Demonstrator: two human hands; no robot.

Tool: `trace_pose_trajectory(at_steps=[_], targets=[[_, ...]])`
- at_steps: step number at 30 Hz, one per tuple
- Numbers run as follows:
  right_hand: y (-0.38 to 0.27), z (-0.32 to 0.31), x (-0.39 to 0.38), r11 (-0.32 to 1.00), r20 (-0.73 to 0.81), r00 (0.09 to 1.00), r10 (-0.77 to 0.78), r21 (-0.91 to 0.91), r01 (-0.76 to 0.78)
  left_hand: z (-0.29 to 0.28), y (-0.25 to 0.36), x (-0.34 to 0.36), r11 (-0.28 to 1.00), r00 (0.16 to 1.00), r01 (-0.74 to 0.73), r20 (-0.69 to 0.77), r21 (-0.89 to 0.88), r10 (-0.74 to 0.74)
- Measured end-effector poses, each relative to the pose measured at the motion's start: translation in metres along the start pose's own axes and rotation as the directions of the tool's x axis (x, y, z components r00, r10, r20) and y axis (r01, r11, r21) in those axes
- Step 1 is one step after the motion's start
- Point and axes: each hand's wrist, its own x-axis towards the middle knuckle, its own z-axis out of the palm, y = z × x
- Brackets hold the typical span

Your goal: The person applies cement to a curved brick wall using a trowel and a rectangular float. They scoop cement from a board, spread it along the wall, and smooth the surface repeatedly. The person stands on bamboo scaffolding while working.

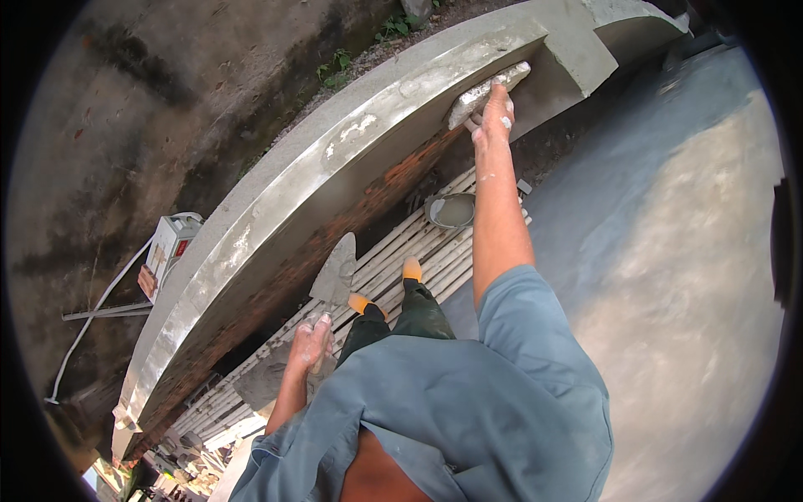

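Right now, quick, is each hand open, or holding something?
Left hand: closed, holding a pointed trowel.
Right hand: closed, holding a cement-smeared float.

Daylight is soft; below and right of the right fingers (500,94), a blurred sunlit patch (703,276) glows; corners are black.

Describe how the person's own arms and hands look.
The left hand and right hand are gloveless, both with whitish smears. The right sleeve is short, plain and blue-grey, leaving the right forearm bare.
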Motion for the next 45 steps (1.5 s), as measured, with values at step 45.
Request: trace_pose_trajectory(at_steps=[45], targets=[[0.074, -0.272, -0.192, 0.859, 0.305, 0.934, 0.185, 0.411, -0.305, 0.063, 0.103, -0.012, 0.781, 0.806, -0.562, 0.392, 0.273, 0.443]])
